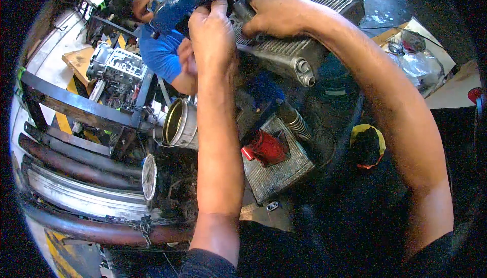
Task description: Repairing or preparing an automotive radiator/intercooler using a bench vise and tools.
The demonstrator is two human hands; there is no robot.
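Observation:
Both my arms reach up to the top middle. My left hand (pixel 213 37) is closed, thumb up, at the edge of a dark blue curved part (pixel 175 11); its fingertips are partly hidden. Just right of it, my right hand (pixel 274 16) is wrapped round a short dark cylindrical piece (pixel 244 10). Under and beside my right hand lies a finned metal cooler (pixel 276 49), with a round pipe fitting (pixel 303 67) at its near end. Behind the blue part, a person in a blue shirt (pixel 161 49) leans in, one hand (pixel 186 58) close to my left wrist.
Below my hands are a second finned cooler (pixel 276 176) with a red piece (pixel 266 147) on it and a corrugated hose (pixel 295 120). At left stand a metal rack (pixel 76 97), an engine block (pixel 119 64) and a wide metal pipe (pixel 182 123). A box (pixel 426 57) is at right.

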